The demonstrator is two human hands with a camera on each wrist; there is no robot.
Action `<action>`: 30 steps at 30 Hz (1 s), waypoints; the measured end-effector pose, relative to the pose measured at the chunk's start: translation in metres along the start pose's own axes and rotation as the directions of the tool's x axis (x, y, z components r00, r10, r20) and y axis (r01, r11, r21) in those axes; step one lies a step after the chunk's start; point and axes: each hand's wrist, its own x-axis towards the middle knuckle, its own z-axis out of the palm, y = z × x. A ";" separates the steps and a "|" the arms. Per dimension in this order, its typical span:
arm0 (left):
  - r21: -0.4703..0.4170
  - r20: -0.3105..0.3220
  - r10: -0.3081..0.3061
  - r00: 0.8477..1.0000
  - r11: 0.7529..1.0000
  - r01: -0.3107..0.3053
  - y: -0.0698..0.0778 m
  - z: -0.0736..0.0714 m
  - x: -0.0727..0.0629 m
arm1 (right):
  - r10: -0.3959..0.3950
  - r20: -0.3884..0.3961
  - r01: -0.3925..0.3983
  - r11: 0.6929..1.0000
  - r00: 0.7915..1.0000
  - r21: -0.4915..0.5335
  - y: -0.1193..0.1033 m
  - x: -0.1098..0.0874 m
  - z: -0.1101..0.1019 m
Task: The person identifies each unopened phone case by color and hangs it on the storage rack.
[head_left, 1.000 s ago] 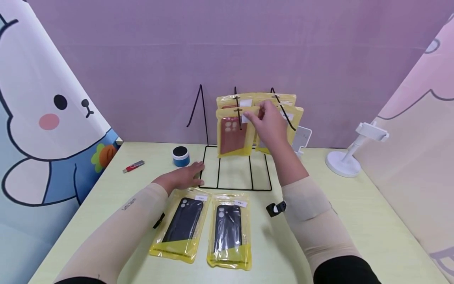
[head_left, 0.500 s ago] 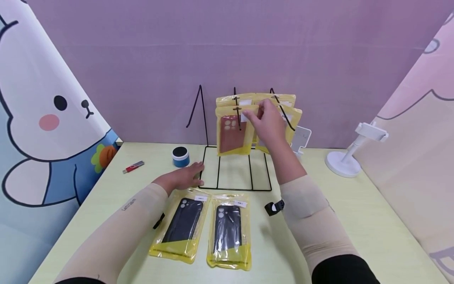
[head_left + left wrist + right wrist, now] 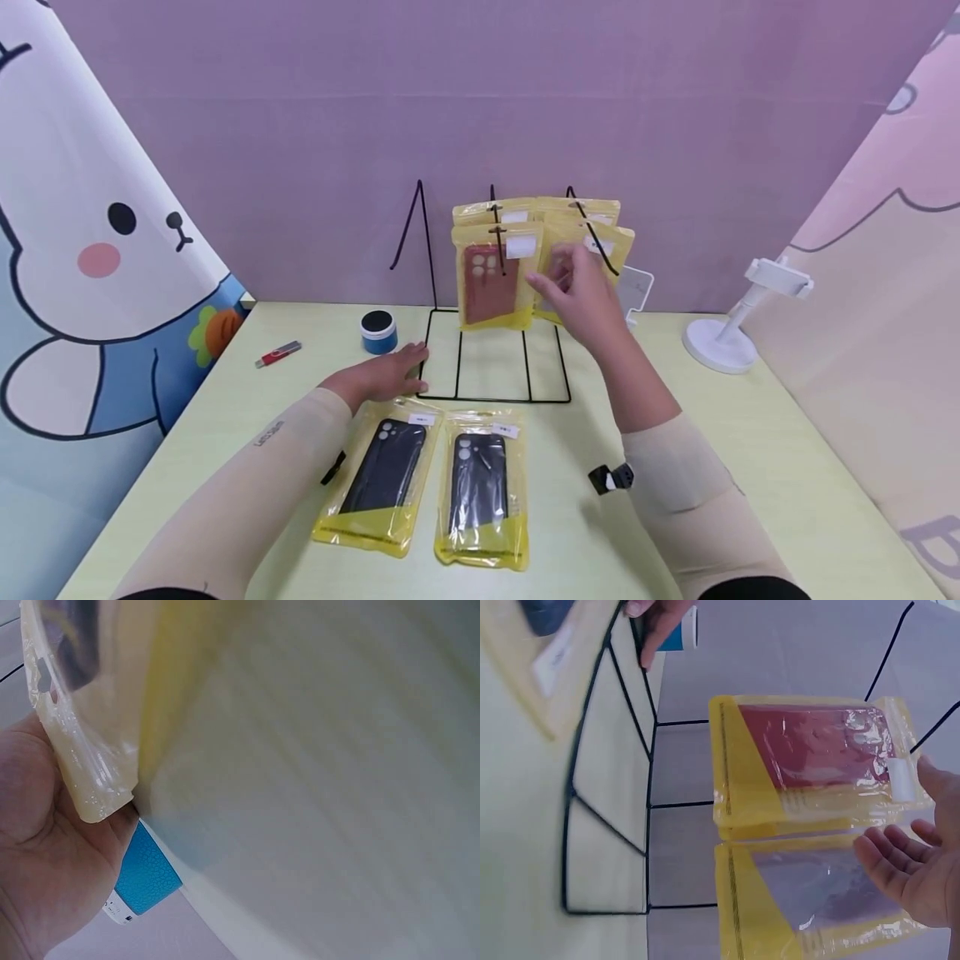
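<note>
A black wire display rack (image 3: 495, 401) stands at the back of the table. On its middle hook hangs a yellow bagged red phone case (image 3: 491, 287), a second bag behind it. The right hook bears a bagged grayish phone case (image 3: 821, 892), also with another bag behind. My right hand (image 3: 588, 300), fingers loosely bent and holding nothing, is in front of these bags, its fingertips overlapping the grayish one. With fingers spread, my left hand (image 3: 378, 377) rests at the left bar of the rack's base. Just before the rack lie two bagged black phone cases (image 3: 390, 467).
A blue jar with a black-topped lid (image 3: 379, 332) stands left of the rack, close to my left hand. Farther left lies a red USB stick (image 3: 278, 354). A white phone stand (image 3: 722, 342) is at the right. The rack's left hook (image 3: 412, 225) carries nothing.
My right hand has let go of the bagged red phone case's top edge and moved slightly right and down. The bag now hangs by itself; my left hand has stayed put.
</note>
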 end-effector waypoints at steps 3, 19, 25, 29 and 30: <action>-0.005 0.003 0.000 1.000 1.000 0.000 0.000 0.000 0.000 | 0.016 0.109 -0.013 0.999 0.994 -0.031 0.008 -0.015 -0.004; -0.005 0.007 0.007 1.000 1.000 -0.007 -0.003 0.001 0.001 | 0.096 0.578 0.069 0.964 0.811 -0.256 0.088 -0.067 0.014; -0.007 0.011 -0.002 1.000 1.000 0.002 -0.003 0.000 0.001 | 0.158 0.633 0.060 0.949 0.758 -0.310 0.104 -0.070 0.032; 0.001 0.013 0.003 1.000 1.000 -0.003 -0.004 0.001 0.002 | 0.208 0.627 0.043 0.931 0.750 -0.362 0.108 -0.066 0.039; 0.003 0.014 0.003 1.000 1.000 -0.003 -0.004 0.001 0.002 | 0.217 0.621 0.043 0.926 0.753 -0.376 0.109 -0.065 0.040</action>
